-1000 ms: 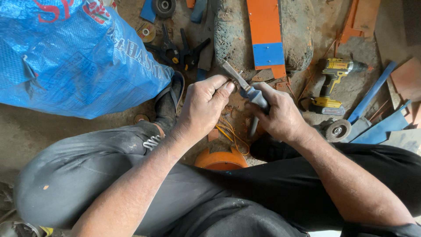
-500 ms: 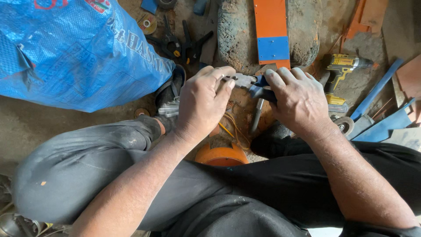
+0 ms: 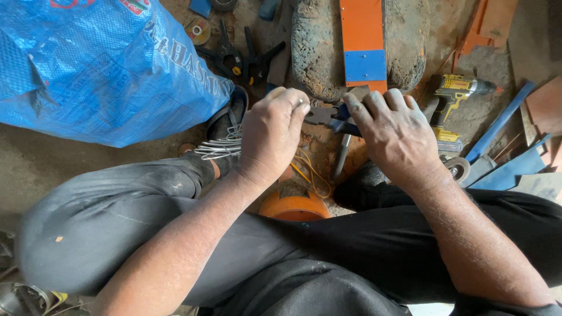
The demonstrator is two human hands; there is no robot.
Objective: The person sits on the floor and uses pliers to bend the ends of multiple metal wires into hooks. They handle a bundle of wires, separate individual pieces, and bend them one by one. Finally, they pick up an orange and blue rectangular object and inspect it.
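Gripping blue-handled steel pliers (image 3: 335,117) (scuffed), both hands close together.

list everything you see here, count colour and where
pliers: 1, blue handles, gripped between both hands at centre
blue woven sack: 1, blue, upper left on the ground
spring clamps: 2 or so, black with yellow, top centre
orange and blue board: 1, orange with a blue band, top centre over a rough stone block
cordless drill: 1, yellow and black, right of the hands
blue metal strips: several, blue, far right
orange round thing: 1, orange, between the knees
yellow wire: a few loops, yellow, under the hands
shoe: 1, black with white laces, left of centre
left hand: on the pliers' jaw end
right hand: shut on the handles
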